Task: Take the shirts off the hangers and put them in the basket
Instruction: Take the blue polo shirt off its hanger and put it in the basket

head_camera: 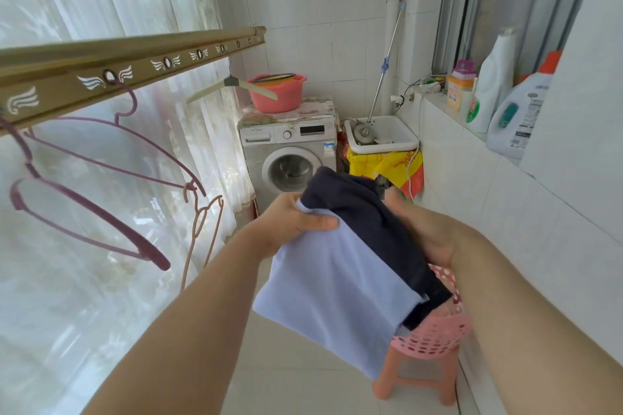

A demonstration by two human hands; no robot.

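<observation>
Done: hangers (161,263) bare.
Hands: my left hand (296,222) and right hand (435,236) grip the shirts (337,286).
Remaining: drop into basket (435,340).

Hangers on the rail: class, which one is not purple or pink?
The cream hanger, hanging alone farthest along the rail, before the pink basin. The nearer hangers are purple or pale pink.

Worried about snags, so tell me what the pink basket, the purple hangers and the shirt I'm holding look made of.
Basket: moulded plastic by the look, matte pink, walls punched with regular holes. Purple hangers: thin bent rod, probably coated wire; matte finish, too blurred to say more. Shirt: soft matte fabric, light blue and navy, draping and creasing; fibre unclear.
</observation>
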